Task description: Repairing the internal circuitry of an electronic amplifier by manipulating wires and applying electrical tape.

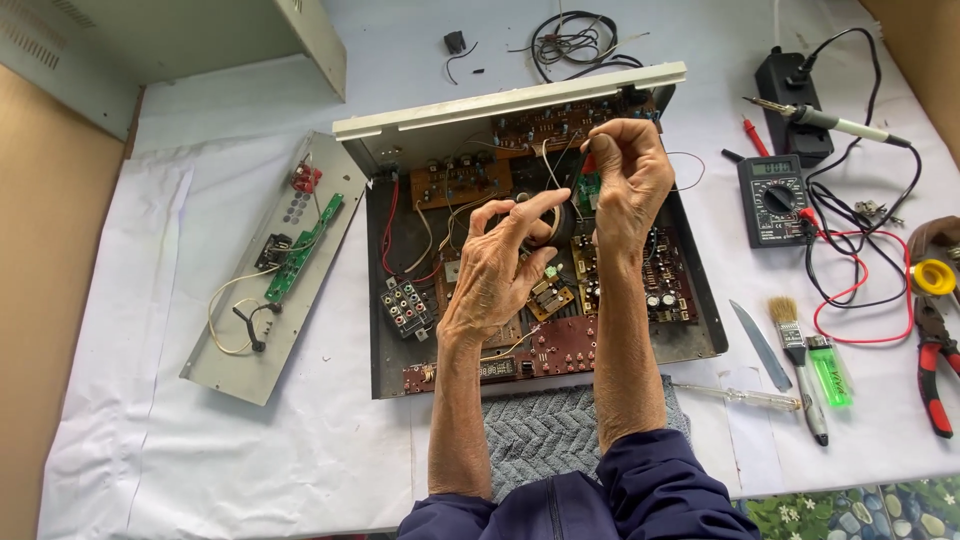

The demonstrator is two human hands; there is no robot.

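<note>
Two hands (560,230) — inside open chassis (700,300)

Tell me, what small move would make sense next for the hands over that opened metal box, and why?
Probably the right hand should ease the thin wire ends it pinches clear of the round black ring-shaped part that the left hand grips. Both hands are raised above the brown circuit boards in the open grey metal case, and the wires look close to the ring, so freeing them seems sensible.
</note>
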